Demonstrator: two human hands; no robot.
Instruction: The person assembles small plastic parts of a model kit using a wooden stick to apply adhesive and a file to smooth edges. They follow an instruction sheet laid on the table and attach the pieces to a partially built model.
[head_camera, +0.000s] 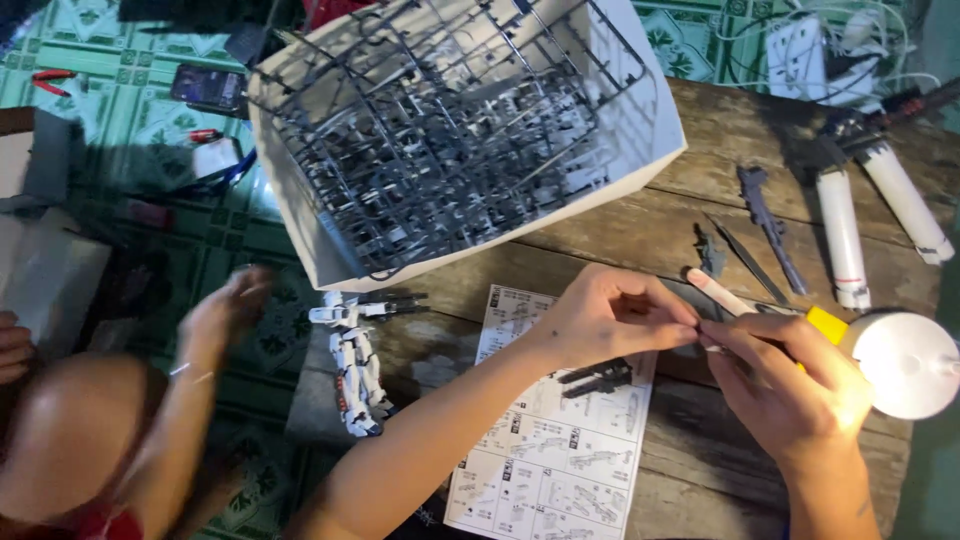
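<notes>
We're pinching a tiny part between the left hand (610, 320) and right hand (790, 385), over the right edge of the instruction sheet (545, 450) on the wooden worktop (700, 230). The part itself is hidden by the fingertips, so we can't tell its shape or colour. Left grip is closing narrow, thumb and forefinger pressed on that part. Right grip is wrapping a pale-handled hobby tool (715, 293) with a yellow section near the palm, its tip meeting the left fingertips.

Risks as we're judging them:
- The tool tip is working right against our left fingertips; a slip would be going into the finger.
- A part this small, held only by pinch, could be popping out and dropping off the worktop edge onto the tiled floor (150, 110).
- A dark assembled piece (600, 378) is lying on the sheet just under the hands; a wrist drag could be knocking it.
- The white box of grey runners (450, 130) is overhanging the worktop's left edge, tilted; a nudge could be tipping it.
- The white figure (352, 365) is lying near that edge too, and another person's hand (225, 310) is moving beside it, blurred.
- The round white lamp (905, 365) is touching our right hand, crowding the wrist.
</notes>
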